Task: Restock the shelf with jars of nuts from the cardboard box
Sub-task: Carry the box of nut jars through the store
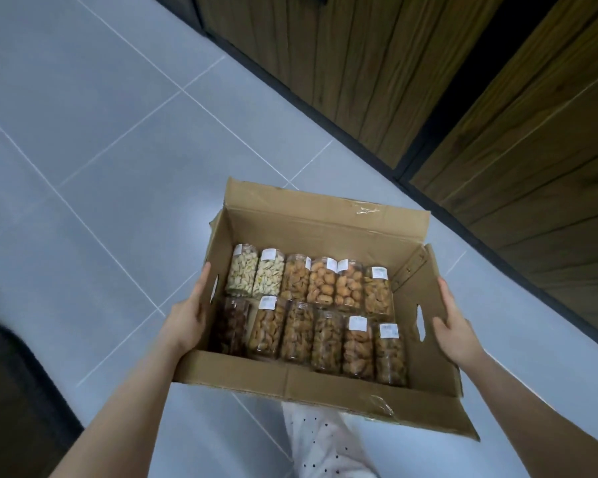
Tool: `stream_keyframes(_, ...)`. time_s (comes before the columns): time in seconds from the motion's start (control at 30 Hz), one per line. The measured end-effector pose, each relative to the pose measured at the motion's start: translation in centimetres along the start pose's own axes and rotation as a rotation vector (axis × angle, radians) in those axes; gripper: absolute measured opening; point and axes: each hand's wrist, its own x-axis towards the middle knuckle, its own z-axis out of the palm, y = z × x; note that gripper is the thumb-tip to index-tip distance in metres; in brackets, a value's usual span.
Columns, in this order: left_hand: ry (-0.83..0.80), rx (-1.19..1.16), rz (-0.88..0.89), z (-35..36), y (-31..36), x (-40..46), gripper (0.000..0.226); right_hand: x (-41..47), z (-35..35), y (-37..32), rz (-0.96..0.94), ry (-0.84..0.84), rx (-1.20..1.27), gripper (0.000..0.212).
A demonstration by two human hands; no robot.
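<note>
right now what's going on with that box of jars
A person is holding an open cardboard box over a grey tiled floor, the left hand pressed flat against one side and the right hand against the other. Inside lie twelve clear jars of nuts on their sides in two rows of six, most with white labels. None has been taken out yet. Wooden panelling runs along the right; no shelf surface is visible.

jar labels (357,323): print too small to read | left hand (187,317): fingertips hidden behind box wall (328,229)
</note>
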Motion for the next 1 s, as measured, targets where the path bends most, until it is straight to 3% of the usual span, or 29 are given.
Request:
stream_keyframes(0.47,-0.071,0.068,0.248,-10.9,2.8,25.3,0.083,11.5,3.2,-11.9,0.082,0.138,0.196,0.077)
stream_keyframes(0.67,-0.127,0.149,0.285,-10.1,5.4,36.0,0.079,17.4,6.5,-12.7,0.159,0.275,0.257,0.079)
stream_keyframes(1.0,-0.143,0.203,0.510,-5.1,6.7,48.8,0.082,25.4,11.6,-10.8,0.226,0.425,0.325,0.082)
